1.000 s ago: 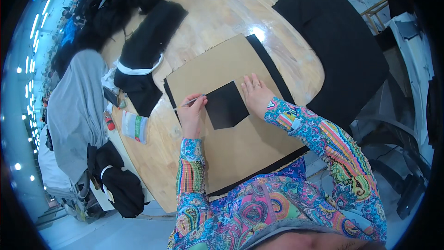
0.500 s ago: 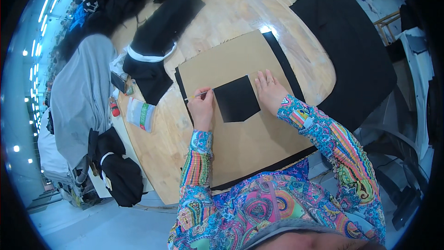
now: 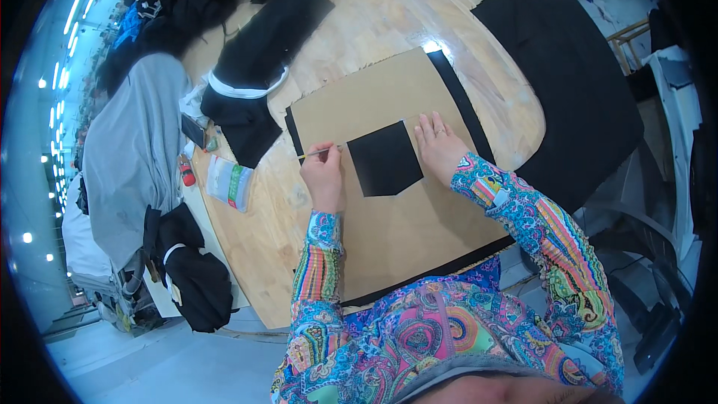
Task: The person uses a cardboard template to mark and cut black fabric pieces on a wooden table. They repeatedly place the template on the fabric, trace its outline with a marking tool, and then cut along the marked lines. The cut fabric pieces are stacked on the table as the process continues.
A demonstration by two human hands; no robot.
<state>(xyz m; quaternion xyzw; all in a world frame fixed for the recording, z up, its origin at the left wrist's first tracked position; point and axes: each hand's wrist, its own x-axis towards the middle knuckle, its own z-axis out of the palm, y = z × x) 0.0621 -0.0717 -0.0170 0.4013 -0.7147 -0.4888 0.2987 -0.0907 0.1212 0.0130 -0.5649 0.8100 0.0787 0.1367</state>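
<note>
A tan cardboard sheet (image 3: 336, 108) lies over a slightly larger piece of black fabric (image 3: 464, 97) on the wooden table. In its middle is a black pocket-shaped area (image 3: 385, 161) with a pointed lower edge; I cannot tell whether it is a cutout or a piece laid on top. My left hand (image 3: 323, 176) pinches a thin pencil-like stick (image 3: 305, 155) just left of that shape's upper left corner. Its tip points toward the corner. Flat on the cardboard, beside the shape's right edge, rests my right hand (image 3: 441, 150), fingers stretched out.
Black fabric (image 3: 568, 97) drapes over the table's right side. At the left lie a black bundle (image 3: 247, 120) with a white band, a plastic packet (image 3: 228, 182) and a small red item (image 3: 186, 172). Grey cloth (image 3: 138, 150) hangs beyond the edge; dark garments (image 3: 202, 7) pile up behind.
My left hand with the thin stick has shifted slightly left, away from the black shape's corner. My right hand stays flat in about the same place.
</note>
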